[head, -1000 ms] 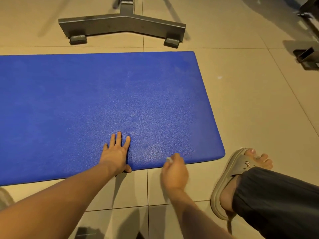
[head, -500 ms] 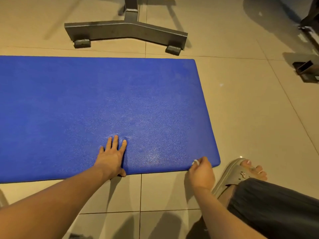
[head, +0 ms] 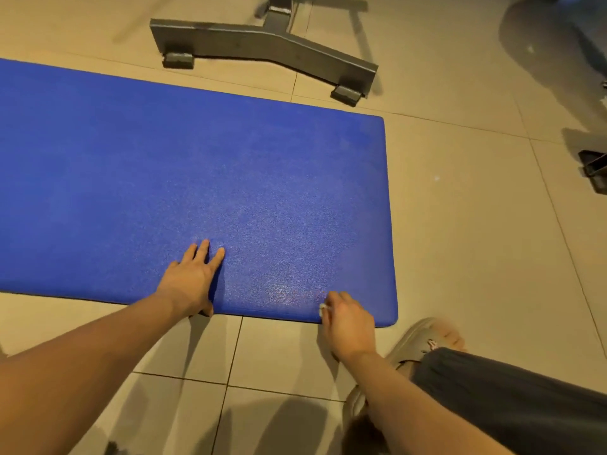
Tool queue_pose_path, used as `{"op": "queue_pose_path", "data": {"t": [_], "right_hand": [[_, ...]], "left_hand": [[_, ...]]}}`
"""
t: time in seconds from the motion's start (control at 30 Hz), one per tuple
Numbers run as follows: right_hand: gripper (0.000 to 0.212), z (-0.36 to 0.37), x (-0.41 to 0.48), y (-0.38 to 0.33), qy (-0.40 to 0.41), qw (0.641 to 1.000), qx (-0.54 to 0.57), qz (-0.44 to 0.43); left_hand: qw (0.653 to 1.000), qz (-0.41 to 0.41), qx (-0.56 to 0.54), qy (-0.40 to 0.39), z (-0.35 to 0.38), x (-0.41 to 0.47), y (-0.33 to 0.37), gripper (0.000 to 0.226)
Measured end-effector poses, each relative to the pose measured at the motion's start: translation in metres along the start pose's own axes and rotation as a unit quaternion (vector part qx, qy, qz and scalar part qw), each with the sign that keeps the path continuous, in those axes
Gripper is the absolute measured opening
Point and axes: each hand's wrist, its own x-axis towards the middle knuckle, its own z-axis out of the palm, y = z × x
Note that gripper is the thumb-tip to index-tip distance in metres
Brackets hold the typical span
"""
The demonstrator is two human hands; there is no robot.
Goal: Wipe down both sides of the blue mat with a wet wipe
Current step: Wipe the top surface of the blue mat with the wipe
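A blue mat (head: 197,178) lies flat on the tiled floor, its right end in view and its left end cut off by the frame. My left hand (head: 192,279) presses flat on the mat near its front edge, fingers straight and spread. My right hand (head: 346,320) sits at the mat's front edge near the right corner, fingers curled round a small wadded white wet wipe (head: 322,307). Only a bit of the wipe shows at my fingertips. A shiny damp patch shows on the mat just left of that hand.
A grey metal stand base (head: 262,44) rests on the floor just behind the mat. Another dark metal piece (head: 594,169) lies at the right edge. My foot in a tan slipper (head: 427,339) and a dark trouser leg (head: 512,405) are at the lower right.
My right hand slid with the wipe to the right along the mat's front edge, then a little back left. The left hand stayed pressed in place. The camera view tilted.
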Motion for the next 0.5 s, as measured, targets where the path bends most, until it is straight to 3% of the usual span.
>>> {"op": "queue_pose_path", "data": {"t": [0.1, 0.27, 0.5], "right_hand": [[0.011, -0.003, 0.000, 0.003, -0.006, 1.000, 0.014, 0.009], [0.011, -0.010, 0.010, -0.001, -0.069, 0.997, 0.028, 0.028], [0.024, -0.029, 0.023, 0.009, -0.172, 0.985, 0.032, -0.002]], "left_hand": [[0.998, -0.030, -0.058, -0.014, -0.010, -0.005, 0.031, 0.132], [0.987, -0.011, -0.159, -0.002, -0.020, -0.011, 0.119, 0.127], [0.994, -0.079, -0.058, -0.053, -0.022, -0.004, 0.160, 0.129]]}}
